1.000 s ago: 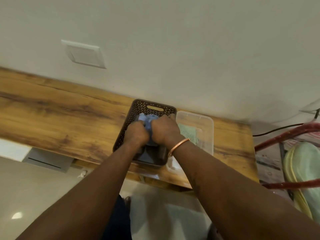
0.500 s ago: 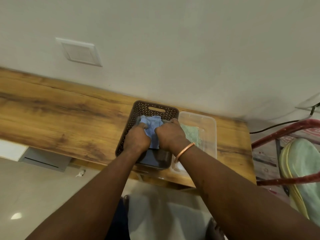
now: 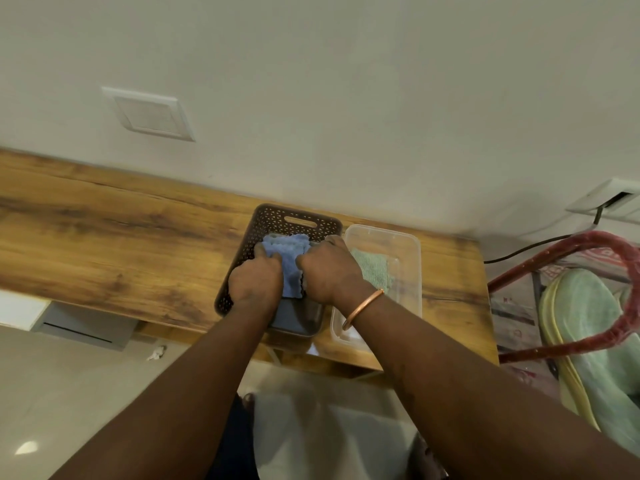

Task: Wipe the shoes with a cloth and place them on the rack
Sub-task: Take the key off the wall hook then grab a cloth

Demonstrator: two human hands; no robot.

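A blue cloth [image 3: 289,254] lies in a brown perforated basket [image 3: 298,218] on the wooden table. My left hand [image 3: 256,280] and my right hand [image 3: 329,271] are both inside the basket, each gripping a side of the blue cloth. A copper bangle sits on my right wrist. At the right edge a pale green shoe [image 3: 588,341] with a yellow sole rests on a rack of red tubes [image 3: 561,251]. The basket's bottom under my hands is mostly hidden.
A clear plastic tub [image 3: 405,244] holding a green cloth [image 3: 372,271] stands right of the basket. The wooden table [image 3: 104,237] runs along a white wall. A black cable [image 3: 519,252] hangs by the rack. Pale tiled floor lies below.
The bunched blue cloth has been spread flatter between my hands, which have moved slightly apart inside the basket.
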